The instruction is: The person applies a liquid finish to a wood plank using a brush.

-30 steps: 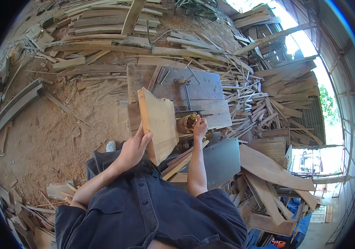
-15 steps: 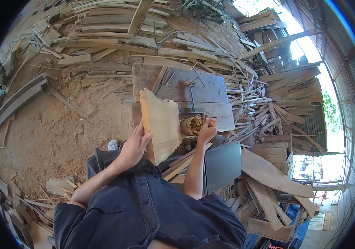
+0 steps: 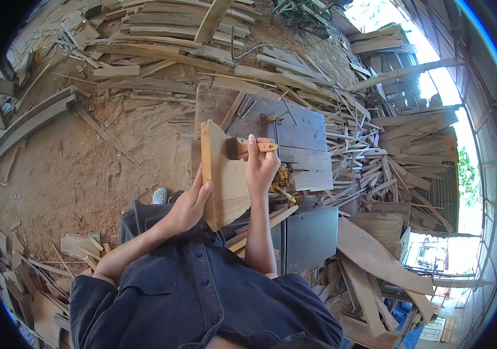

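Note:
My left hand [image 3: 187, 206] grips the left edge of a thick pale wooden board [image 3: 230, 189], which is tilted in front of my body. In my right hand [image 3: 262, 171] is a paintbrush [image 3: 267, 147] with a wooden handle, its dark bristles against the upper part of the board. That upper part looks darker and wetter than the pale wood below. Partly hidden behind my right wrist, a crusted yellow-brown can [image 3: 283, 177] stands by the workbench, and a yellow-tipped stick leans near it.
The wooden workbench [image 3: 304, 131] carries a metal clamp bar and a pencil-like yellow stick [image 3: 249, 109]. A grey metal panel [image 3: 312, 238] stands at my right. Stacked planks [image 3: 167, 35] lie beyond, with scrap strips [image 3: 353, 139] heaped to the right of the bench. Sandy ground [image 3: 144, 139] spreads to the left.
My right hand has moved from the can up and left to the board, bringing the paintbrush onto its face. The board's upper part has turned darker. My left hand keeps its grip.

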`<action>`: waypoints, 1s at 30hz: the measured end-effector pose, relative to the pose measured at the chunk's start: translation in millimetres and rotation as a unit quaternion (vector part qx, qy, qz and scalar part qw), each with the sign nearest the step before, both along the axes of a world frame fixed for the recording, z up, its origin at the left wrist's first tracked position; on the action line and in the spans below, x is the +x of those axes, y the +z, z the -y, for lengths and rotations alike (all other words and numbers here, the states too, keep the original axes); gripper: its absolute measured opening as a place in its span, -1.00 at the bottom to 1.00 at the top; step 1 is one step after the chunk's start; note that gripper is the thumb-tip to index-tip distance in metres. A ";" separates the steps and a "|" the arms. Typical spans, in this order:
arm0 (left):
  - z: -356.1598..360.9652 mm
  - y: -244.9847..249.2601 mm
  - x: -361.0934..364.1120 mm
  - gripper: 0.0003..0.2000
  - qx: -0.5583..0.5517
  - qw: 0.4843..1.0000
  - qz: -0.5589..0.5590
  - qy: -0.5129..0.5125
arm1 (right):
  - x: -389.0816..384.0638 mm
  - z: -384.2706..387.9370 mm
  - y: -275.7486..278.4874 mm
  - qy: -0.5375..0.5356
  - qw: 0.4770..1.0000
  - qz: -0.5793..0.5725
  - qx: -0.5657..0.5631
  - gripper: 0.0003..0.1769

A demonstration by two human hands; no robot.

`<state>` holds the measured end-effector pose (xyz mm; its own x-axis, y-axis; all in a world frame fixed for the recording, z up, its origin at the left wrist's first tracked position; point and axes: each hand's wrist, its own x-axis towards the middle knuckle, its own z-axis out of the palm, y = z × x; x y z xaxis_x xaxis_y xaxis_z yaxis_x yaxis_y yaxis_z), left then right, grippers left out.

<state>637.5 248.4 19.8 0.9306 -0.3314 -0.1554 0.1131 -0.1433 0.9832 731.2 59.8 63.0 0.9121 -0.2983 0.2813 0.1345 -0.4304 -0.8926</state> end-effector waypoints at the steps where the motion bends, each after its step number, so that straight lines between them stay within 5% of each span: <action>1: 0.4 0.9 0.4 -0.31 0.001 1.000 -0.007 -0.004 | -2.6 -9.0 16.1 0.025 0.995 0.007 0.094 -0.73; 3: 0.4 1.6 2.0 -0.31 0.001 1.000 -0.015 -0.006 | -1.7 -10.1 32.0 0.041 0.990 0.025 0.132 -0.76; 5: 0.3 3.8 1.1 -0.31 0.001 1.000 -0.026 -0.007 | 4.1 -9.7 37.2 0.063 0.934 0.031 0.350 -0.76; 10: 3.2 -4.1 -1.9 -0.31 -0.014 0.999 0.021 0.036 | 30.3 28.7 -46.0 0.085 0.893 -0.099 0.431 -0.78; 18: -2.6 -6.3 1.1 -0.10 0.047 0.996 -0.046 0.059 | 60.2 162.3 -173.9 -0.101 0.958 -0.102 0.248 -0.77; 20: -2.8 -4.3 -1.3 -0.04 0.083 0.995 -0.021 0.052 | 62.4 176.5 -188.0 -0.154 0.982 -0.102 0.026 -0.76; 24: -6.2 7.9 2.7 -0.03 0.099 0.994 -0.029 0.031 | 74.2 178.2 -220.5 -0.087 0.982 -0.127 -0.110 -0.64; 29: -7.1 12.0 4.0 -0.09 0.105 0.992 -0.071 0.018 | 66.1 123.6 -133.1 -0.055 0.987 -0.145 -0.044 -0.64; 30: -6.3 12.1 3.9 -0.09 0.099 0.993 -0.064 0.022 | 64.7 123.0 -115.2 -0.027 0.984 -0.139 0.107 -0.66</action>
